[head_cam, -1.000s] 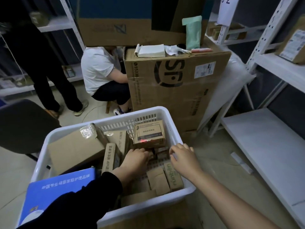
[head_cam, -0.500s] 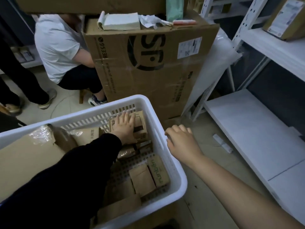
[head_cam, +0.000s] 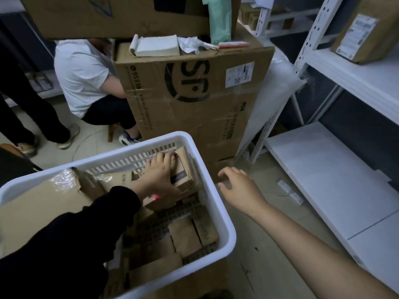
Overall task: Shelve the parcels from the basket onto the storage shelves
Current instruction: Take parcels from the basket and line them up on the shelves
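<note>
Down in the white basket [head_cam: 225, 231], brown parcels [head_cam: 185, 236] lie across the bottom. At the far wall the left hand [head_cam: 158, 176] has its fingers curled over the top of a small box [head_cam: 183, 175], gripping it. Just outside the rim the right hand [head_cam: 239, 188] hovers, loose and holding nothing. Beyond are the white bottom shelf [head_cam: 323, 169] and a big carton [head_cam: 194, 104], which stands beside a seated person [head_cam: 84, 78].

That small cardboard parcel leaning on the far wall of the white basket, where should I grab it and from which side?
I'd take the small cardboard parcel across its upper and lower edges, reaching from the near side. It leans against the far wall of the basket, so its back is blocked, while its broad face, where the left hand lies, faces you.
</note>
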